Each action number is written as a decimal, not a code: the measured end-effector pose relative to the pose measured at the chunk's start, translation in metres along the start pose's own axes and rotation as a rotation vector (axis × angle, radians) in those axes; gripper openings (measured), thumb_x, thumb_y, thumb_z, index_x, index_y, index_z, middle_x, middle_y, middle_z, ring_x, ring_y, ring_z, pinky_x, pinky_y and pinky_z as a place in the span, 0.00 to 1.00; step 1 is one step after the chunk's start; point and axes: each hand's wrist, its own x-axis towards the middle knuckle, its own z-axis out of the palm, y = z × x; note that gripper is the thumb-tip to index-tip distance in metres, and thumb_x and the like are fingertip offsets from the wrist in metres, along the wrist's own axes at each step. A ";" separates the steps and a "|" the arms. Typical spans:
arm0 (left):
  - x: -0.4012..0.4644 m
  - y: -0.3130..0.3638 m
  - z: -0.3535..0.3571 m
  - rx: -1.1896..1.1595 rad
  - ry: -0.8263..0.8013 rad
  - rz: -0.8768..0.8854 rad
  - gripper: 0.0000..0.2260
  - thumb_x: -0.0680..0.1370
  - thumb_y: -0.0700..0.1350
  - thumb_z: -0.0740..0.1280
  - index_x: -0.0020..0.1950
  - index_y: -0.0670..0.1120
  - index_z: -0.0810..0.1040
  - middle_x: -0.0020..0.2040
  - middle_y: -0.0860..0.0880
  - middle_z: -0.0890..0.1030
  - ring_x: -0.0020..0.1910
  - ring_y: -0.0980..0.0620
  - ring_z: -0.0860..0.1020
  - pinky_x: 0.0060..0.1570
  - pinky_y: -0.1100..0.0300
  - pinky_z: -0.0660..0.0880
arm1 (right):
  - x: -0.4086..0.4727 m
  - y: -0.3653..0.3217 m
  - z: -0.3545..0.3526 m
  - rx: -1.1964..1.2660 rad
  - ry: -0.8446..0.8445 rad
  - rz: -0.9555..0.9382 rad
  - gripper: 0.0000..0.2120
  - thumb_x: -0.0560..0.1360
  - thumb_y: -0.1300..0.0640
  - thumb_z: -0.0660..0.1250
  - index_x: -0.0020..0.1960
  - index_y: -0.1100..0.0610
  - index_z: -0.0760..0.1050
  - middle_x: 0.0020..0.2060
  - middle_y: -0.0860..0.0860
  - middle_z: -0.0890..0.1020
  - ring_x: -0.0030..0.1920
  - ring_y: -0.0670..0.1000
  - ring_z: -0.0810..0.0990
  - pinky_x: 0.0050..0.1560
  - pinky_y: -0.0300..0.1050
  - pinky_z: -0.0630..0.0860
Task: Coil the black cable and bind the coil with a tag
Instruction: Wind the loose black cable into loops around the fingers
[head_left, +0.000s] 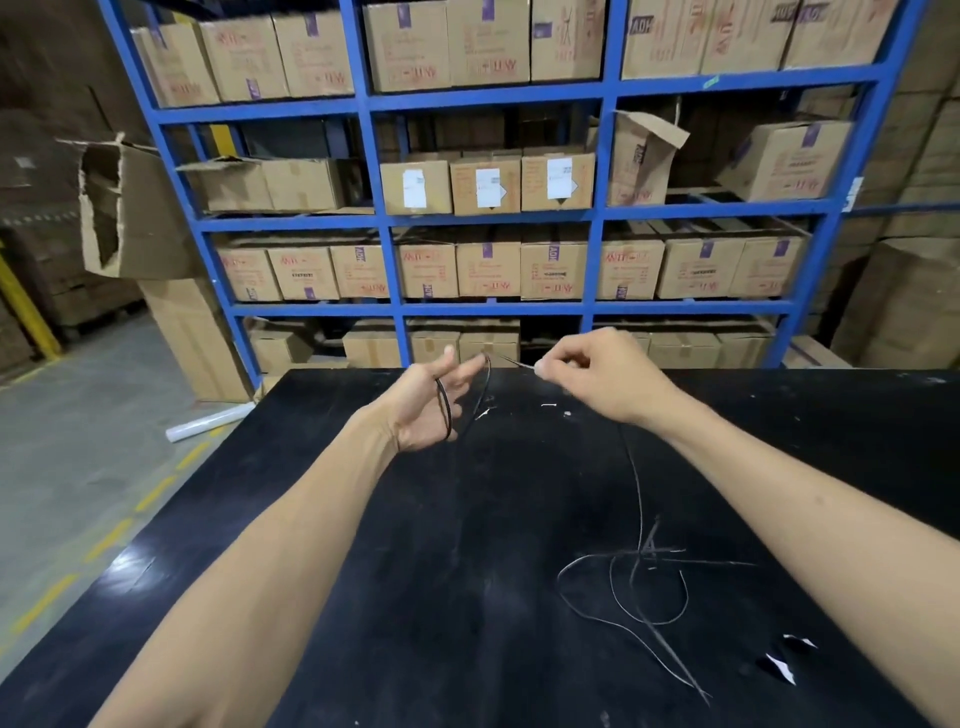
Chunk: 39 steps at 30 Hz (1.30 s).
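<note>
A thin black cable (638, 499) runs over the black table (363, 597). Part of it is looped around my left hand (431, 410), whose palm faces right with the fingers spread; the loop (444, 410) crosses the palm and passes over the fingertips. My right hand (597, 371) is raised beside it, its thumb and forefinger pinched on the cable strand near its pale end. From the right hand the cable hangs down to the table and lies in loose curls (639, 587) at the lower right. I cannot pick out a tag with certainty.
Small white scraps (550, 405) lie on the table beyond my hands, and a torn white piece (784, 662) lies at the lower right. Blue shelving (488, 218) full of cardboard boxes stands behind the table. A white roll (208, 423) lies on the floor at left.
</note>
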 end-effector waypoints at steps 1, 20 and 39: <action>0.000 0.005 0.001 -0.075 -0.007 0.057 0.25 0.82 0.62 0.50 0.75 0.54 0.69 0.82 0.48 0.47 0.79 0.40 0.40 0.72 0.33 0.35 | -0.007 0.004 0.007 0.079 -0.055 0.008 0.08 0.81 0.50 0.67 0.54 0.48 0.85 0.27 0.41 0.81 0.27 0.37 0.76 0.34 0.34 0.69; -0.051 0.000 0.034 0.040 -0.739 -0.212 0.26 0.82 0.63 0.48 0.79 0.58 0.59 0.80 0.48 0.57 0.75 0.27 0.53 0.68 0.24 0.50 | 0.003 0.059 0.021 -0.068 -0.249 0.117 0.22 0.63 0.31 0.75 0.33 0.51 0.82 0.25 0.45 0.77 0.30 0.47 0.72 0.34 0.45 0.69; -0.032 0.040 -0.010 -0.378 -0.145 0.247 0.24 0.82 0.60 0.53 0.76 0.54 0.67 0.78 0.39 0.59 0.72 0.24 0.61 0.63 0.20 0.56 | -0.043 0.044 0.089 0.534 -0.513 0.130 0.15 0.85 0.47 0.58 0.65 0.37 0.80 0.33 0.51 0.72 0.28 0.48 0.66 0.33 0.46 0.70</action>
